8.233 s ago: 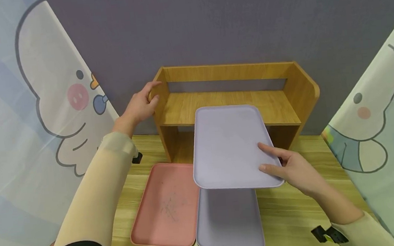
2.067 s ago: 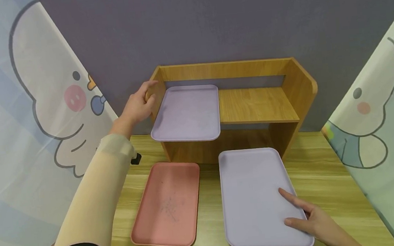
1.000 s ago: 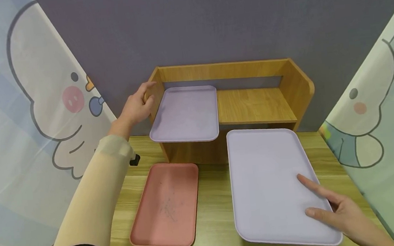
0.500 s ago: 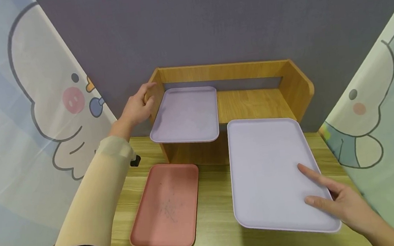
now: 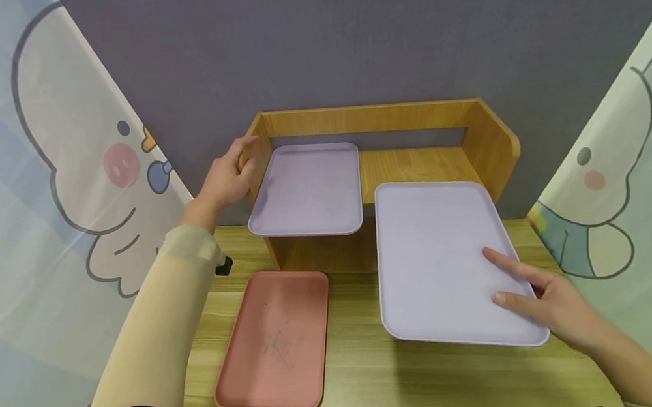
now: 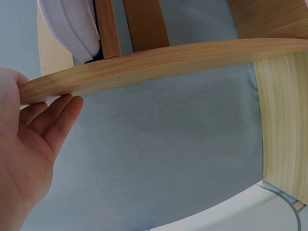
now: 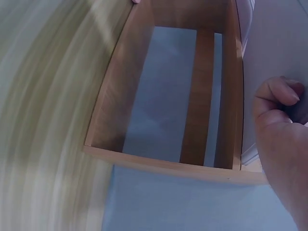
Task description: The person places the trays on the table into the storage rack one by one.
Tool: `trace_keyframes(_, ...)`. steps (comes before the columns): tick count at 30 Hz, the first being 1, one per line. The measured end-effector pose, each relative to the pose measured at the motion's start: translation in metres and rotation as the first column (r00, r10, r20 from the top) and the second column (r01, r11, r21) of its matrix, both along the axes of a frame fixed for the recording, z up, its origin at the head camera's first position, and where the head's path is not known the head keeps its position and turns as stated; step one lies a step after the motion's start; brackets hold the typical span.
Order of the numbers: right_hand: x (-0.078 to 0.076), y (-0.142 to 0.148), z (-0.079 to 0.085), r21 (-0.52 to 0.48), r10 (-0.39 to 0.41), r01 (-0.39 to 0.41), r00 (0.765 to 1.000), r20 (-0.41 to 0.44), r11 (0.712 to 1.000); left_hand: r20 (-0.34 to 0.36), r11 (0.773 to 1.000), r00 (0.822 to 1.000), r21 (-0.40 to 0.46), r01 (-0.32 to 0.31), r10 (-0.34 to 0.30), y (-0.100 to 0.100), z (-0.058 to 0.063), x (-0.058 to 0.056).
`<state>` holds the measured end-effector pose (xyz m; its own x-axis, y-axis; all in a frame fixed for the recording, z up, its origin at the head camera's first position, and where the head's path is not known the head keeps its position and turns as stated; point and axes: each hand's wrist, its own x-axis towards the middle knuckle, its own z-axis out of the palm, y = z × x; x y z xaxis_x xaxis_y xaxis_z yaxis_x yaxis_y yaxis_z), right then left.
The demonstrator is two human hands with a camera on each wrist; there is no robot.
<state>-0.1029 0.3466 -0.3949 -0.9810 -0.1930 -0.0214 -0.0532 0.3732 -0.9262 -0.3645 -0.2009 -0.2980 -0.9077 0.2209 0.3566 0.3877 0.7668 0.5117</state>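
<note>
My right hand (image 5: 566, 305) holds a lilac tray (image 5: 435, 265) by its right edge, thumb and index finger on top. In the right wrist view the other fingers (image 7: 276, 91) curl beneath it. This tray is raised, its far end overlapping the front of the wooden desktop shelf (image 5: 373, 117) on the right side. A second lilac tray (image 5: 309, 189) lies on the left half of the upper board, jutting past its front edge. My left hand (image 5: 223, 180) grips the shelf's left side panel; the left wrist view shows its fingers (image 6: 60, 120) against the panel's outer face.
A pink tray (image 5: 277, 342) with grey scuff marks lies on the wood-grain table (image 5: 355, 384), in front of the shelf's left part. A grey partition (image 5: 345, 38) stands behind the shelf. Cartoon-printed curtains (image 5: 85, 148) flank both sides.
One lilac tray has been put on the upper board's left half. The other was lifted off the table, shifted right, then raised forward towards the shelf. The left hand has stayed on the panel.
</note>
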Motion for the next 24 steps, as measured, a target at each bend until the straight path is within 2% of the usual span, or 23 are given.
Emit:
trace_keyframes(7, -0.033, 0.009, 0.014, -0.089, 0.063, -0.058, 0.997, 0.048, 0.994, -0.004, 1.000, 1.000, 0.003, -0.001, 0.001, 0.000, -0.001, 0.000)
trace_keyframes(14, -0.062, 0.012, 0.023, -0.057, 0.067, -0.063, 0.995, 0.077, 0.996, 0.001, 1.000, 1.000, 0.003, -0.007, 0.007, 0.000, 0.000, 0.000)
trace_keyframes(18, -0.078, 0.012, 0.029, -0.055, 0.039, -0.035, 0.996, 0.082, 0.998, -0.007, 1.000, 1.000, 0.003, -0.007, 0.007, 0.000, 0.000, 0.001)
trace_keyframes(24, -0.098, 0.010, 0.033, 0.028, -0.080, 0.077, 0.993, 0.087, 0.997, -0.014, 1.000, 1.000, 0.002, -0.010, 0.010, 0.001, -0.001, 0.000)
